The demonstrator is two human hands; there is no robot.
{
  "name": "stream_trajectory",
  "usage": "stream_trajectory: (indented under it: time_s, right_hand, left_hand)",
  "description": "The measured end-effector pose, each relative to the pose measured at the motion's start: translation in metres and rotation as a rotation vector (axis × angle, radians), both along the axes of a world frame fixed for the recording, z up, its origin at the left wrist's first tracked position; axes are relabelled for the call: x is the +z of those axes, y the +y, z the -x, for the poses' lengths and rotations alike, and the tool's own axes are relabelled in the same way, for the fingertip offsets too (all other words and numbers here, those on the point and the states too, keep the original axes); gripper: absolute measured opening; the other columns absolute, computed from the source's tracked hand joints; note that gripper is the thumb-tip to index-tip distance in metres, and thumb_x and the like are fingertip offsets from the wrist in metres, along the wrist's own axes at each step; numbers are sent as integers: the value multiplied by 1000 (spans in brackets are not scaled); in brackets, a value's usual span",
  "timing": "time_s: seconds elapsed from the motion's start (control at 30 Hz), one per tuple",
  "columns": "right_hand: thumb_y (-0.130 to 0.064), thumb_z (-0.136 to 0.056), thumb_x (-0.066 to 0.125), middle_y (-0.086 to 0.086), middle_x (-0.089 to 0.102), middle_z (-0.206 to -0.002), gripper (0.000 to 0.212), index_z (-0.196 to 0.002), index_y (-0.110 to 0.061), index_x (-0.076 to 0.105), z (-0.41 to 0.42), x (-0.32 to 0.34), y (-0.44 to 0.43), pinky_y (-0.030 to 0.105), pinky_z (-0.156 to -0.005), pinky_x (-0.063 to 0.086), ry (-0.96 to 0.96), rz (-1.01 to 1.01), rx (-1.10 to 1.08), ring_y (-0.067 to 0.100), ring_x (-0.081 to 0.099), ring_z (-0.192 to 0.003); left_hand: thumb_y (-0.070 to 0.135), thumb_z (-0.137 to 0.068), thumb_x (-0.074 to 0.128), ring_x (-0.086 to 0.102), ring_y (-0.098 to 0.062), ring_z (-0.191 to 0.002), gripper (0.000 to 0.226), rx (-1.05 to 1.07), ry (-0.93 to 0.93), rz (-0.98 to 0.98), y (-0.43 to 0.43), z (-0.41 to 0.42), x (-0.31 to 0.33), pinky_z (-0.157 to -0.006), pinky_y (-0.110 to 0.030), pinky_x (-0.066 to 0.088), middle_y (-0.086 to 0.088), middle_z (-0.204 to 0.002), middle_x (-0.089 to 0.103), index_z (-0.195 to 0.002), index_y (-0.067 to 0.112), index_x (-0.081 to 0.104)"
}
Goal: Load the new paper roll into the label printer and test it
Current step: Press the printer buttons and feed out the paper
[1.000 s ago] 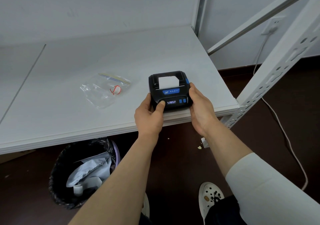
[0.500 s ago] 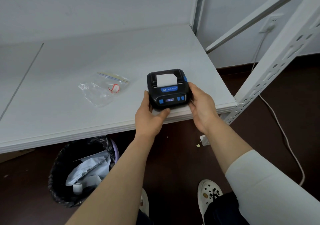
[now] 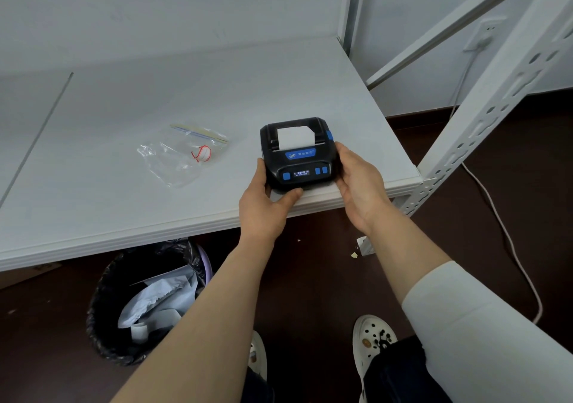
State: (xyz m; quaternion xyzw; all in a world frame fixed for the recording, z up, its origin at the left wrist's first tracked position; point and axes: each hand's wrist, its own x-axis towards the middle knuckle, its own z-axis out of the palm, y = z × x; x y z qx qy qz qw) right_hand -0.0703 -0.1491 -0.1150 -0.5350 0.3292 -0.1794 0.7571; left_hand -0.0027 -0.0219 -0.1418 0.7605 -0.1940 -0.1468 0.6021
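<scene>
A small black label printer (image 3: 299, 157) with blue buttons and a lit display sits near the front right edge of the white shelf (image 3: 155, 92). Its lid is closed and a strip of white paper (image 3: 294, 137) sticks up from the slot. My left hand (image 3: 266, 204) holds the printer's left side, thumb lying along its front bottom edge. My right hand (image 3: 359, 182) cups its right side.
A clear zip bag (image 3: 183, 154) with a small red-banded item lies on the shelf left of the printer. A black-lined waste bin (image 3: 145, 303) with paper scraps stands below the shelf. A perforated white rack post (image 3: 483, 123) and a cable (image 3: 508, 241) are at right.
My left thumb has come off the printer's left front button and dropped to its bottom edge. Both hands stay at the printer's sides; the printer has not moved on the shelf.
</scene>
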Motion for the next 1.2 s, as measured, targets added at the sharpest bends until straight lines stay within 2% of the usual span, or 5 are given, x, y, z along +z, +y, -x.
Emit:
stream_trajectory:
  time_s: [0.23, 0.4, 0.77, 1.0, 1.2]
  right_hand:
    - [-36, -94, 45, 2, 73, -105, 28, -93, -26, 72, 1, 0, 1, 41, -108, 39, 20, 30, 14, 16, 61, -110]
    - [-35, -94, 45, -5, 73, -96, 29, -87, -28, 73, 1, 1, 1, 41, -110, 37, 3, 35, 10, 14, 61, -109]
    - [-34, -96, 43, -2, 72, -105, 28, -93, -29, 71, 3, 3, 2, 41, -111, 36, 7, 45, 26, 14, 60, -113]
    - [-35, -97, 42, -1, 71, -107, 28, -95, -29, 70, 4, 3, 2, 41, -111, 36, 1, 50, 41, 14, 60, -112]
    - [-35, -97, 42, -5, 72, -103, 28, -94, -31, 70, 4, 2, 2, 40, -111, 36, -3, 31, 35, 13, 60, -112]
  left_hand:
    - [7, -73, 76, 60, -6, -115, 67, 5, 6, -10, 0, -2, -3, -105, -30, 46, 2, -120, 66, -134, 13, 48]
    - [7, -73, 76, 59, -8, -118, 68, 0, 17, 1, 0, -3, -5, -106, -33, 45, -1, -124, 65, -135, 12, 48]
    - [5, -73, 75, 60, -4, -113, 64, -2, 10, 9, 0, -1, -2, -103, -27, 46, 7, -115, 66, -132, 15, 51]
    - [4, -74, 75, 58, 10, -101, 59, -3, 17, 10, 0, 1, 1, -96, -17, 45, 25, -102, 61, -123, 25, 52]
    - [5, -74, 75, 58, -7, -118, 70, 3, 25, 10, 0, 0, -1, -105, -26, 44, 5, -121, 63, -137, 14, 47]
